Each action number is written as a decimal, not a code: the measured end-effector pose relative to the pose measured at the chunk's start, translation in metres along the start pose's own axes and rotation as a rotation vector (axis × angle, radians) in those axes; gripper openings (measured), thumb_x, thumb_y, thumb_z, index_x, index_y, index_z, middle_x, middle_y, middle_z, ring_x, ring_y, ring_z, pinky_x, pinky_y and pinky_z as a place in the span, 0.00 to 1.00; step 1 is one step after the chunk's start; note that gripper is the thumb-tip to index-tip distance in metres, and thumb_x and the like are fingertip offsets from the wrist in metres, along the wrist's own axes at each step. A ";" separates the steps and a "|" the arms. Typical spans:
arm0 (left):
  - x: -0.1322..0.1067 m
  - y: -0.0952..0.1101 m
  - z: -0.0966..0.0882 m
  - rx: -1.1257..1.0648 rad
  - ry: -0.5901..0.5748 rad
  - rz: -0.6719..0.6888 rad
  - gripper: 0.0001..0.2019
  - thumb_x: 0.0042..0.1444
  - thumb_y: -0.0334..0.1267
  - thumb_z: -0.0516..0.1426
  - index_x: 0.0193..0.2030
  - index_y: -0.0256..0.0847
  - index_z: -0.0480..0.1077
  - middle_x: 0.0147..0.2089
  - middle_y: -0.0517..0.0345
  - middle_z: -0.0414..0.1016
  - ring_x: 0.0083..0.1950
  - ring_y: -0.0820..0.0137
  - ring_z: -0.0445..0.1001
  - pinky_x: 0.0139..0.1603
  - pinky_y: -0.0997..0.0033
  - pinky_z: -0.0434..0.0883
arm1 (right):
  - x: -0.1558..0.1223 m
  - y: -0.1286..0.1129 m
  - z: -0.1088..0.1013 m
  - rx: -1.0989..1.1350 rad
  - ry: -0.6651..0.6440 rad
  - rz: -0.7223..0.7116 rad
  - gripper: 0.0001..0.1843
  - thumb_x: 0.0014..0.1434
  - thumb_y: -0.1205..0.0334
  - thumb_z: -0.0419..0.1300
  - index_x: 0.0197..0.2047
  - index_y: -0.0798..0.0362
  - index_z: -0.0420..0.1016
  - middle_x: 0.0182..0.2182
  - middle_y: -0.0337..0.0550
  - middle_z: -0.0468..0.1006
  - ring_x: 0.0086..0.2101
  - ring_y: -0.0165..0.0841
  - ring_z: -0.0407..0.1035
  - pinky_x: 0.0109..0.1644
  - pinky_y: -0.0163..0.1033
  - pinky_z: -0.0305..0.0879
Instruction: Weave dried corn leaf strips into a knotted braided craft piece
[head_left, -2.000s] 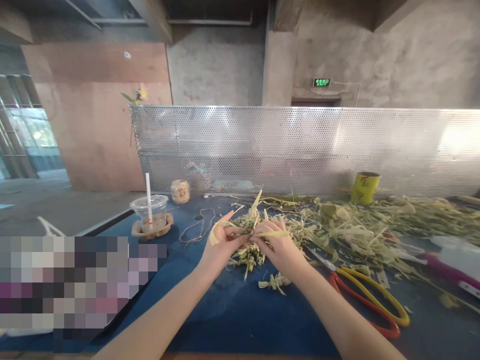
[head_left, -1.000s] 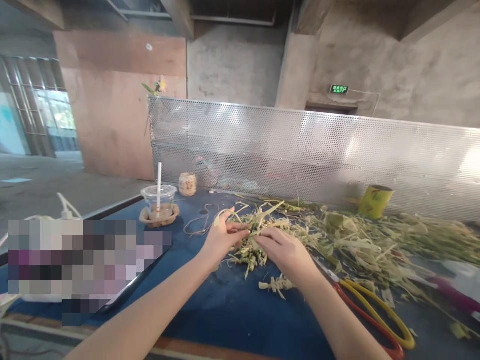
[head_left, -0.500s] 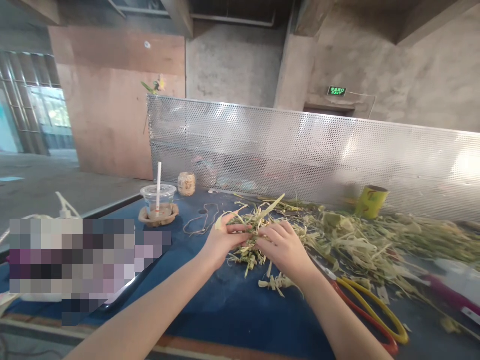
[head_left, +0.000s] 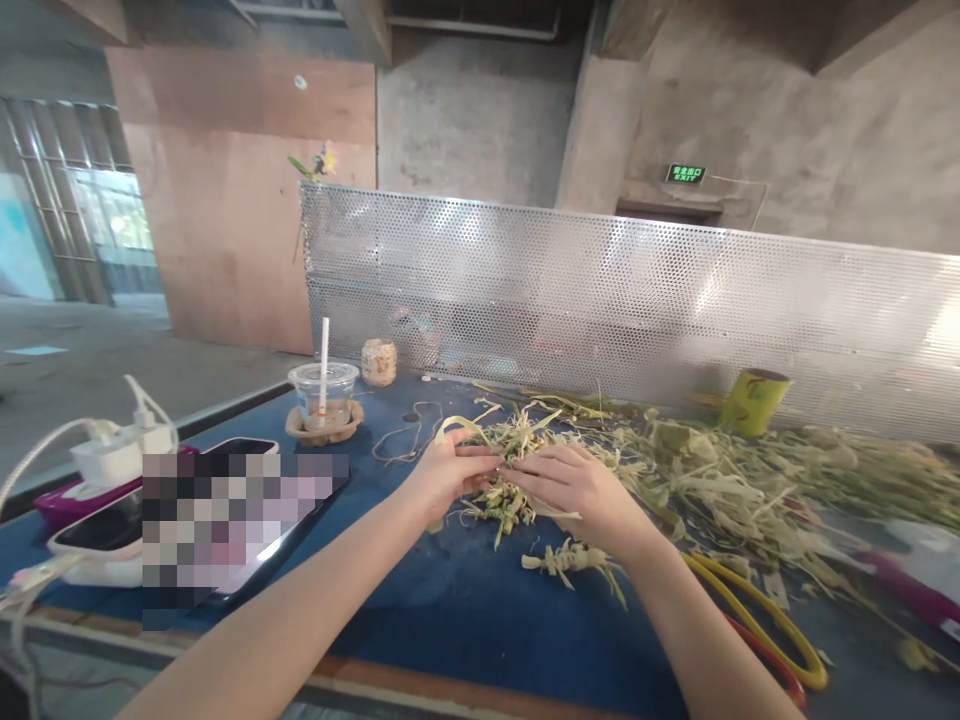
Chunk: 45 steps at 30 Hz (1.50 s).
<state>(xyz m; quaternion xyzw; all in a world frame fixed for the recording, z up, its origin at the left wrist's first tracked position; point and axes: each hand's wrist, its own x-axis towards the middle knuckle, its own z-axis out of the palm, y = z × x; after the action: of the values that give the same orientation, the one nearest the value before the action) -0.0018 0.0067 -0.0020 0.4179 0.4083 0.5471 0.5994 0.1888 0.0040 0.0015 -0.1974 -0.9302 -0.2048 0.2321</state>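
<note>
My left hand (head_left: 448, 475) and my right hand (head_left: 570, 492) meet above the blue table, fingertips almost touching. Between them is a braided-looking bundle of pale green dried plant strips (head_left: 511, 508), and both hands are closed on it. One long strip loops up over my left hand, while another sticks out beneath my right palm. My fingers hide the middle of the bundle. Just below my right hand lies a small knotted piece of the same material (head_left: 566, 560). Scissors with yellow and orange handles (head_left: 769, 618) lie partly behind my right forearm.
Loose plant strips (head_left: 742, 490) are heaped on the right beside a yellow-green cylinder (head_left: 756, 402). To the left stand a plastic cup with a straw (head_left: 322, 385), a woven jar (head_left: 379, 362), a phone (head_left: 112, 525) and a white charger (head_left: 124, 455). A perforated metal panel (head_left: 480, 290) rises behind.
My right hand has flattened over the bundle, and the broad strip that pointed up at the right no longer stands up. The view has shifted slightly, showing more of the phone and charger.
</note>
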 end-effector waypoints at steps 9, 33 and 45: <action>-0.002 -0.004 0.004 0.029 -0.010 0.046 0.23 0.41 0.21 0.61 0.46 0.33 0.60 0.29 0.55 0.73 0.25 0.75 0.72 0.24 0.77 0.69 | 0.005 -0.009 0.009 0.013 0.175 0.159 0.10 0.57 0.65 0.53 0.42 0.50 0.72 0.35 0.43 0.76 0.36 0.35 0.66 0.40 0.41 0.62; -0.002 -0.003 0.005 0.010 0.021 0.104 0.29 0.43 0.24 0.61 0.53 0.30 0.57 0.32 0.52 0.74 0.24 0.75 0.71 0.21 0.77 0.67 | 0.004 0.001 0.023 0.603 0.296 0.347 0.11 0.55 0.68 0.53 0.29 0.48 0.76 0.37 0.44 0.67 0.39 0.33 0.65 0.43 0.41 0.64; -0.005 -0.001 0.005 -0.130 -0.015 -0.055 0.26 0.49 0.21 0.57 0.55 0.27 0.55 0.25 0.56 0.73 0.21 0.78 0.70 0.18 0.83 0.66 | 0.005 -0.002 0.020 0.204 0.379 0.191 0.15 0.55 0.63 0.57 0.47 0.43 0.71 0.44 0.43 0.72 0.37 0.33 0.64 0.43 0.42 0.63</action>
<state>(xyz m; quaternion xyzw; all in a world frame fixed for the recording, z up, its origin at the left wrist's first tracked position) 0.0027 0.0016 -0.0016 0.3708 0.3786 0.5525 0.6433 0.1765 0.0129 -0.0128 -0.2178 -0.8630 -0.1202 0.4398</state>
